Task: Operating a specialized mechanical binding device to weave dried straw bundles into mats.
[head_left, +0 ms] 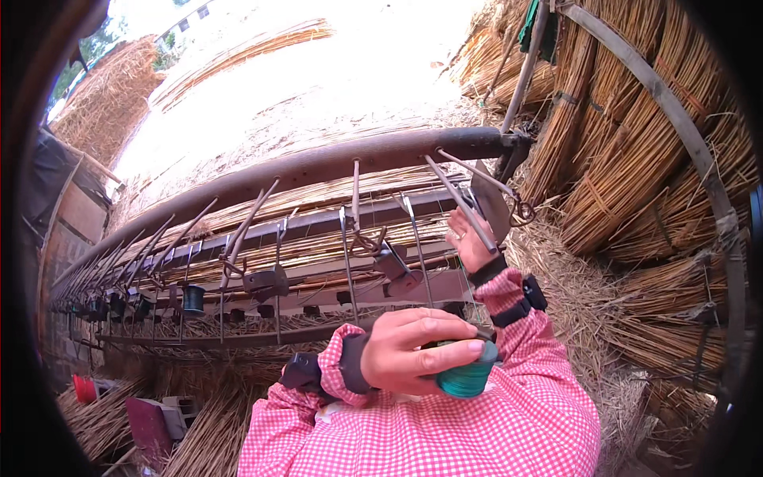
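Observation:
My left hand (417,350) is closed around a spool of green twine (466,377), held close to my chest. A thin green strand rises from about the spool toward the frame. My right hand (474,241) reaches to the right end of a long reed-weaving frame, its fingers apart beside the reeds; a metal rod (457,199) partly covers it. Reed stalks (318,266) lie lengthwise in the frame, under a thick dark pipe (318,162). Metal rods with hooked ends hang from that pipe. Near the middle, dark metal brackets (397,270) hang among upright rods.
Bundled reeds (636,151) stand at the right behind a curved wooden pole (668,103). Loose straw (556,270) covers the ground there. Another green spool (193,300) hangs on the frame. A red spool (84,389) and a maroon board (148,432) are at lower left.

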Available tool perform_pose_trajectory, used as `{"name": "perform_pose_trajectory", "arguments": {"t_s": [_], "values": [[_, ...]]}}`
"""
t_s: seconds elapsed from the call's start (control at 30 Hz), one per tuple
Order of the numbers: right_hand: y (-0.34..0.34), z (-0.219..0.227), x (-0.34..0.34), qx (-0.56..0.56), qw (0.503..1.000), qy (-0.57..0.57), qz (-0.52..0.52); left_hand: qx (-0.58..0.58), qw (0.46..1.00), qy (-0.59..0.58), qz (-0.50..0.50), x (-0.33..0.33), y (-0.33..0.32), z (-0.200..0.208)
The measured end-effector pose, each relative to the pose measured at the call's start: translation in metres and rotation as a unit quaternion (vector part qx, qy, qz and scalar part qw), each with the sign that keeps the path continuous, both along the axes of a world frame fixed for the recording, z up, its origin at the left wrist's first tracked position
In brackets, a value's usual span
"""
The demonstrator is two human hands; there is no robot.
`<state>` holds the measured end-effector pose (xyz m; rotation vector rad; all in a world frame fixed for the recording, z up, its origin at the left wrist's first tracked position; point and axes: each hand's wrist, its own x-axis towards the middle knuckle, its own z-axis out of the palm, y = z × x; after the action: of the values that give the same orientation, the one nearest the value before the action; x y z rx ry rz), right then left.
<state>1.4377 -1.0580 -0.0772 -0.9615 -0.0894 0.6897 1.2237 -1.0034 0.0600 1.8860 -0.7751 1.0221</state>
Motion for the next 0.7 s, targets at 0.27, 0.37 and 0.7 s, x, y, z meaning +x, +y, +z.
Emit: {"name": "perform_pose_trajectory", "arguments": {"t_s": [0.27, 0.37, 0.7], "values": [[-0.094, 0.094, -0.123, 0.544, 0.801, -0.115, 0.221, 0.113, 0.945, -0.304, 0.046, 0.017, -0.028, -0.027], [-0.11, 0.104, -0.114, 0.516, 0.825, -0.06, 0.222, -0.025, 0.989, -0.064, 0.13, 0.039, -0.013, -0.058], [-0.061, 0.103, -0.112, 0.228, 0.869, 0.086, 0.43, 0.526, 0.559, 0.088, 0.635, 0.129, 0.152, -0.196]]}}
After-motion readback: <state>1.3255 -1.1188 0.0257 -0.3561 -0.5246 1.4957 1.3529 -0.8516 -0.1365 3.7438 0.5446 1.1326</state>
